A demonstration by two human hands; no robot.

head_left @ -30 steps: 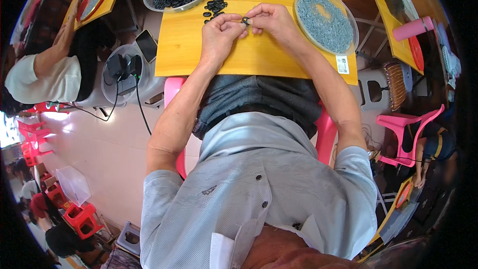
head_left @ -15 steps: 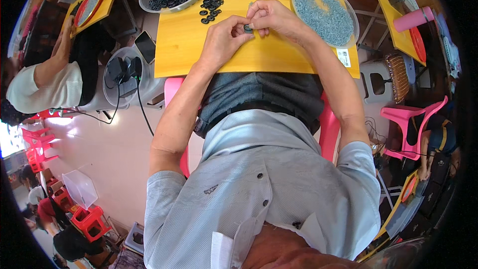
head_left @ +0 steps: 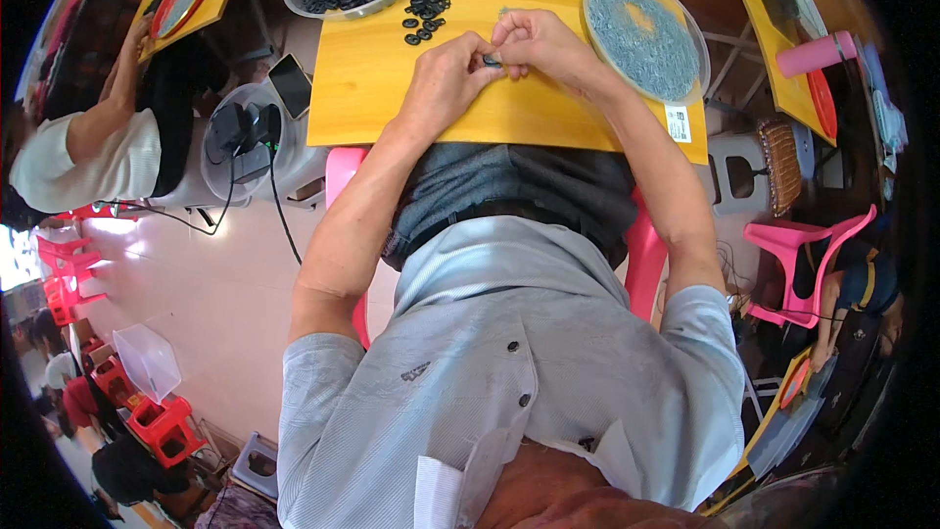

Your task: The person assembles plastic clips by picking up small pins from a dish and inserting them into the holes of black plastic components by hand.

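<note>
Pinching small dark part [head_left: 492,61] above counter [head_left: 382,108]: left hand [head_left: 447,78], at its edge. Right hand [head_left: 548,45] beside it, can't tell its grip. Likely light, stiff; hold by rim.

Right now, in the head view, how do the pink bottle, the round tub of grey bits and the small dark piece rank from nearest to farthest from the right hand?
From the right hand:
1. Small dark piece: just left, by the left hand.
2. Round tub of grey bits: right side.
3. Pink bottle: farther right, beyond the tub.
</note>
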